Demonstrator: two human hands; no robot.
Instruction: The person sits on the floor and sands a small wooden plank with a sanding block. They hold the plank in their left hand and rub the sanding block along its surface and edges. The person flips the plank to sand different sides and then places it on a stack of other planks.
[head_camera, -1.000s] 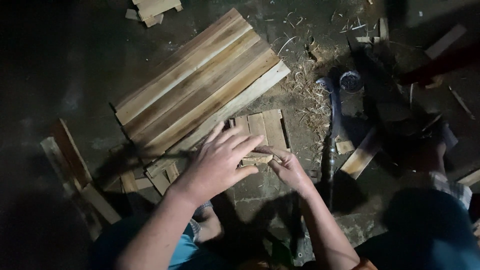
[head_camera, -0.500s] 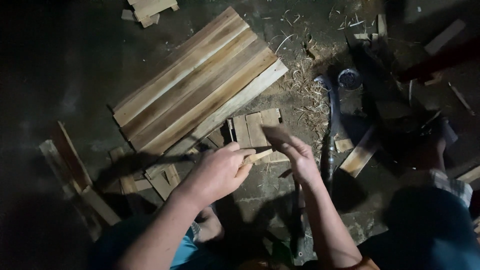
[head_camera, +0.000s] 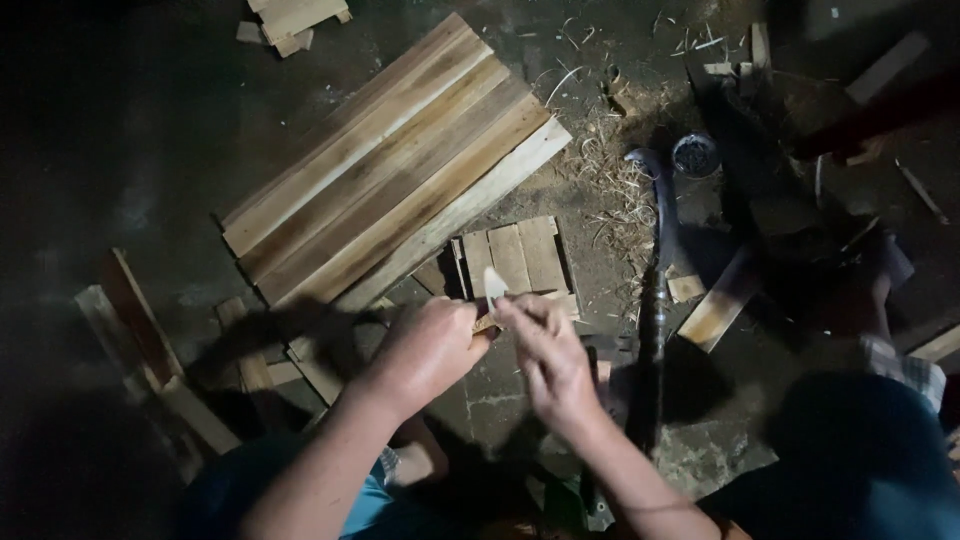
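My left hand (head_camera: 425, 350) is closed around a small thin wooden piece (head_camera: 494, 286) whose pale tip sticks up between both hands. My right hand (head_camera: 545, 350) pinches the same piece from the right side, fingers on its upper part. Both hands hover over the dark floor, just in front of a small set of short wooden slats (head_camera: 515, 255) lying flat. Behind them lies a large panel of long wooden planks (head_camera: 385, 175) laid side by side at a slant.
A long curved blade tool (head_camera: 660, 260) lies to the right beside wood shavings (head_camera: 600, 150) and a small round tin (head_camera: 696, 153). Loose wood offcuts (head_camera: 150, 350) lie at the left, another offcut (head_camera: 715, 310) at the right. A person in dark clothes (head_camera: 860, 450) sits at lower right.
My left hand went from spread flat over the slats to closed on the wooden piece. Both hands drew back toward me, and the piece now stands upright between them.
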